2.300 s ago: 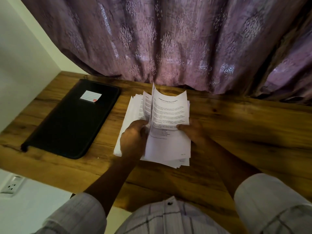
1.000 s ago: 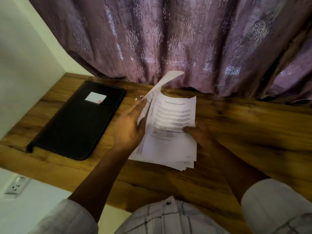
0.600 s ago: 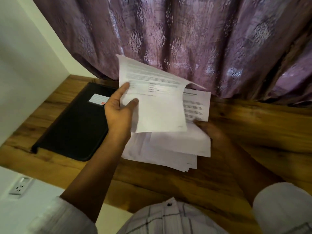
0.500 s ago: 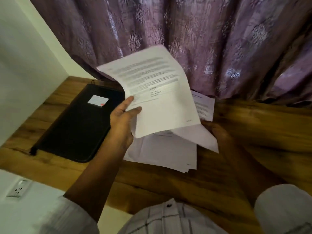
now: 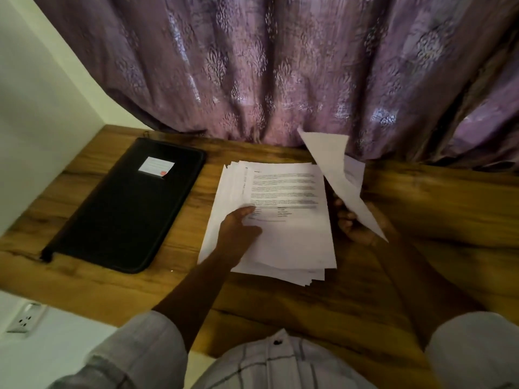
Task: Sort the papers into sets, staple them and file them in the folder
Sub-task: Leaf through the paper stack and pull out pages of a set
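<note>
While left hand (image 5: 238,231) lies fingers-spread on the paper stack (image 5: 280,220) mid-surface, right hand (image 5: 362,223) pinches loose sheets (image 5: 337,175); w/ a weak pinch they could slip, mixing sets.

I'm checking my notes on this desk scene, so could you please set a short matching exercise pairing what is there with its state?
Things:
1. black folder
2. paper stack
3. loose sheets
4. wall socket

States:
A. raised off the desk in the right hand
B. closed, lying flat
C. below the desk edge
D. pressed down by the left hand

Pairs: 1-B, 2-D, 3-A, 4-C
</note>
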